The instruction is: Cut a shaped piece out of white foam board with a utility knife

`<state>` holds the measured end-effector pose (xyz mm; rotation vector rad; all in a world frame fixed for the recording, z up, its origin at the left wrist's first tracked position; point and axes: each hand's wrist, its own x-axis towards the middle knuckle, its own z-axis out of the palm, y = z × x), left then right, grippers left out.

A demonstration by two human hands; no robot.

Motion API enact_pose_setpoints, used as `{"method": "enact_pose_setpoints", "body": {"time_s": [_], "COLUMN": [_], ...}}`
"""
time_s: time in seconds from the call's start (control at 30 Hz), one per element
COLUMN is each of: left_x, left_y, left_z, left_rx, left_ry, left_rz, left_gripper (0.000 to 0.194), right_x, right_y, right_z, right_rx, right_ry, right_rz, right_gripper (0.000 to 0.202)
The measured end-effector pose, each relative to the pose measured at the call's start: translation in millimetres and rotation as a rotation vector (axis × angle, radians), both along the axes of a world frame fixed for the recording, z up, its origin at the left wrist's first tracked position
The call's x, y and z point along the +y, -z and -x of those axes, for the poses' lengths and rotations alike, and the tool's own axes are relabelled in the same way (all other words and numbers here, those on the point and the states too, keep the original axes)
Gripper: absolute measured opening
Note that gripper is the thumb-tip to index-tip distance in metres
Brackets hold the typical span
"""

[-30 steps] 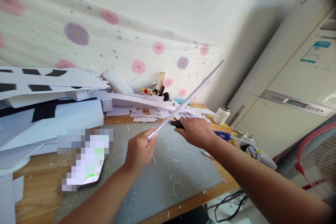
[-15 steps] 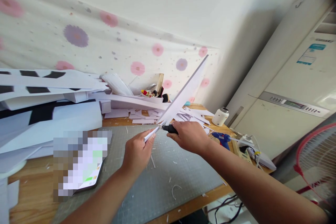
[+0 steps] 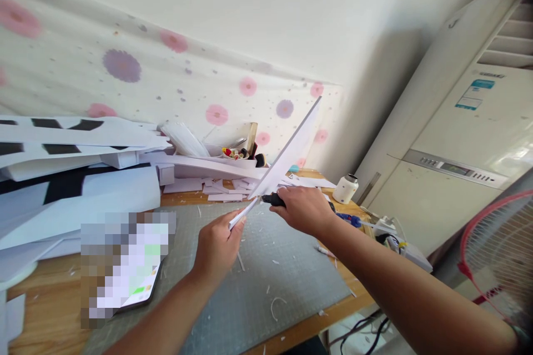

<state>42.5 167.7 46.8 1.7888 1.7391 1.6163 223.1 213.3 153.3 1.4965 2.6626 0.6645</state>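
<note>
My left hand [image 3: 219, 238] is closed on the near end of a long white foam board piece [image 3: 287, 152], which slants up and away to the right. In my right hand [image 3: 303, 209] is a black-handled utility knife [image 3: 272, 199], its tip against the board's edge just beyond my left fingers. The blade itself is too small to make out clearly. Both hands are above a grey-green cutting mat [image 3: 250, 310] strewn with thin white offcuts.
A phone [image 3: 145, 283] lies at the mat's left. White sheets with black patches [image 3: 75, 188] are stacked behind it. Scraps [image 3: 225, 188] lie at the back. To the right are a white jar [image 3: 345, 188], a blue glue gun [image 3: 350, 220], a power strip [image 3: 387, 227] and a fan [image 3: 495, 255].
The knife in my right hand has shifted slightly up and right along the board's edge. My left hand keeps its grip. The whole view has turned slightly.
</note>
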Motion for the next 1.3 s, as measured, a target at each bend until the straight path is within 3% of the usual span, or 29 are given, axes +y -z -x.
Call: {"method": "enact_pose_setpoints", "body": {"time_s": [0.63, 0.97, 1.07, 1.13, 1.3], "left_x": [-4.3, -4.7, -1.9, 1.0, 4.2], "left_y": [-8.6, -13.4, -11.8, -9.5, -7.8], "left_z": [-1.9, 1.4, 5.3, 8.4, 6.1], "left_rx": [-0.038, -0.227, -0.341, -0.440, -0.696], "left_ry": [0.008, 0.042, 0.069, 0.095, 0.233], "left_rz": [0.032, 0.031, 0.050, 0.059, 0.047], "left_gripper": [0.040, 0.032, 0.036, 0.039, 0.041], "right_x": [-0.2, -7.1, -10.9, -9.4, 0.1], "right_y": [-12.3, -16.6, -5.4, 11.3, 67.9], "right_z": [1.9, 3.8, -4.1, -12.9, -15.8], "right_rx": [-0.058, -0.032, 0.159, 0.386, 1.153], "right_ry": [0.032, -0.084, -0.236, -0.279, -0.102], "right_rz": [-0.082, -0.085, 0.049, 0.138, 0.295], "right_gripper": [0.036, 0.032, 0.031, 0.029, 0.029]}}
